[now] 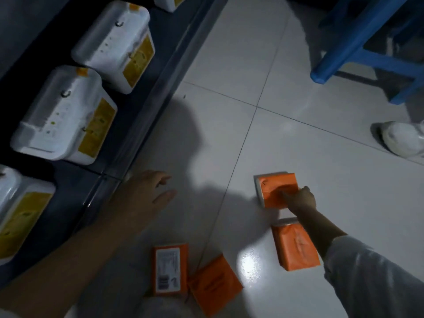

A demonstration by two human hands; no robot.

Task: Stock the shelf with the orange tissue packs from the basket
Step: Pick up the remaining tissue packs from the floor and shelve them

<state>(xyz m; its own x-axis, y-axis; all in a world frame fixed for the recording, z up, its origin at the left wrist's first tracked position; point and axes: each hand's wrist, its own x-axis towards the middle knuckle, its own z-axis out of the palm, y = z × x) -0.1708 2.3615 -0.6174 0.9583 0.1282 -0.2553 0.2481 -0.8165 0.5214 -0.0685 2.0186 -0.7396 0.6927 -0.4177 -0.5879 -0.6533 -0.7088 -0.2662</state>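
Note:
Several orange tissue packs lie on the white tiled floor. My right hand [300,198] reaches down onto the farthest pack [274,188], its fingers on the pack's top and near edge. A second pack [296,246] lies just below, partly under my right forearm. Two more lie near the bottom: one label-up [169,269] and one tilted beside it [214,284]. My left hand [153,191] hovers with its fingers spread, holding nothing, near the front edge of the dark low shelf [146,106]. No basket is in view.
White plastic jugs with yellow labels [62,115] [114,44] stand in a row on the shelf. A blue plastic stool [371,53] stands at the top right. Another person's white shoe [403,138] is at the right edge.

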